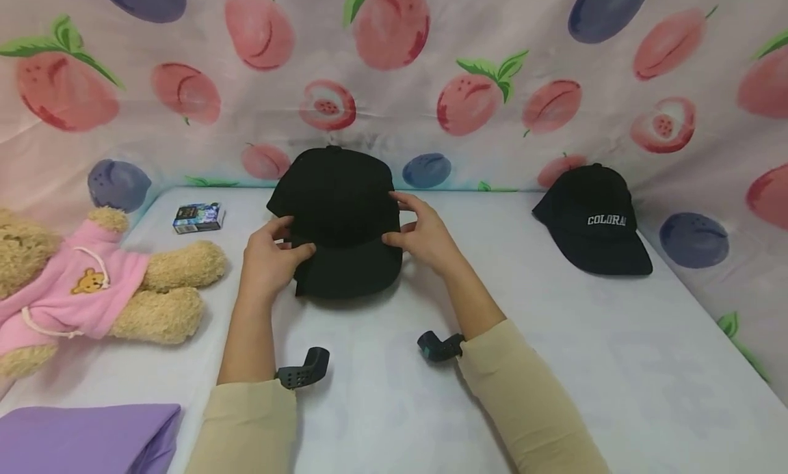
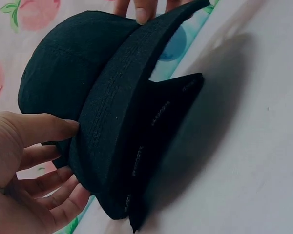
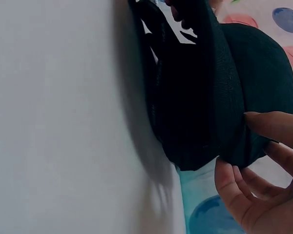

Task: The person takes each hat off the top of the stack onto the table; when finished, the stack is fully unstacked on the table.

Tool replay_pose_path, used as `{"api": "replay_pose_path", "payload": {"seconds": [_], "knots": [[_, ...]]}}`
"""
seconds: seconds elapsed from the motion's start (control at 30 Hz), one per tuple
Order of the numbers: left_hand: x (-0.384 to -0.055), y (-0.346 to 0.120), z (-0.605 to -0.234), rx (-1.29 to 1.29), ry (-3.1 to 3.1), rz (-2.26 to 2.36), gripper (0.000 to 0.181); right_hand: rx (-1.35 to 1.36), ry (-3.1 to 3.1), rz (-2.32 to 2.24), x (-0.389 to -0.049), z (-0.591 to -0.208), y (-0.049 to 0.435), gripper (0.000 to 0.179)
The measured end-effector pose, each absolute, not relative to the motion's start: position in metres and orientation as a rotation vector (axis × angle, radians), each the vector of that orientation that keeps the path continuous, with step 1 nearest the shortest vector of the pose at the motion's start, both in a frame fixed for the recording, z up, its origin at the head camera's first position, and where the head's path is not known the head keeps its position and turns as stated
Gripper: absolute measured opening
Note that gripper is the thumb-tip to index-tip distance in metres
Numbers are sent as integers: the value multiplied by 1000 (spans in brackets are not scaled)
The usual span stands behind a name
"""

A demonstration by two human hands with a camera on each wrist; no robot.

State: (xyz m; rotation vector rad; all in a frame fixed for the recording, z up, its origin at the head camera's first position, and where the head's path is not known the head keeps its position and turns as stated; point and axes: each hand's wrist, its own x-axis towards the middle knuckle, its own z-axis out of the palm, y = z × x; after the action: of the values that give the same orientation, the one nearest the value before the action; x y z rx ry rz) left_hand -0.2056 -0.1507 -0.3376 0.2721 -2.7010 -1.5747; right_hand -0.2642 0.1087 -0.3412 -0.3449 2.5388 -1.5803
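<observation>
A plain black cap (image 1: 340, 200) is held up between both hands, its brim (image 1: 353, 272) toward me. My left hand (image 1: 266, 260) grips its left side, thumb by the seam where brim meets crown, fingers curled under the edge. On the opposite side, my right hand (image 1: 427, 236) pinches the cap with thumb and fingers. In the left wrist view, a dark lower edge with small pale lettering (image 2: 136, 161) shows beneath the brim, over a shadow on the white surface. The cap's dark underside (image 3: 185, 107) faces the right wrist camera.
At the right stands another black cap (image 1: 594, 221) with white letters. A small patterned box (image 1: 199, 217) lies back left. A teddy bear (image 1: 98, 282) in pink lies at the left, above folded purple cloth (image 1: 86, 440). Behind hangs a fruit-print curtain (image 1: 394, 104).
</observation>
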Motion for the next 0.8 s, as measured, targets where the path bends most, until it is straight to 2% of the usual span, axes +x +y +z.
{"api": "replay_pose_path", "payload": {"seconds": [0.8], "knots": [[-219, -123, -315, 192, -2678, -1496, 69, -337, 2601, -1549, -273, -317, 138, 80]]}}
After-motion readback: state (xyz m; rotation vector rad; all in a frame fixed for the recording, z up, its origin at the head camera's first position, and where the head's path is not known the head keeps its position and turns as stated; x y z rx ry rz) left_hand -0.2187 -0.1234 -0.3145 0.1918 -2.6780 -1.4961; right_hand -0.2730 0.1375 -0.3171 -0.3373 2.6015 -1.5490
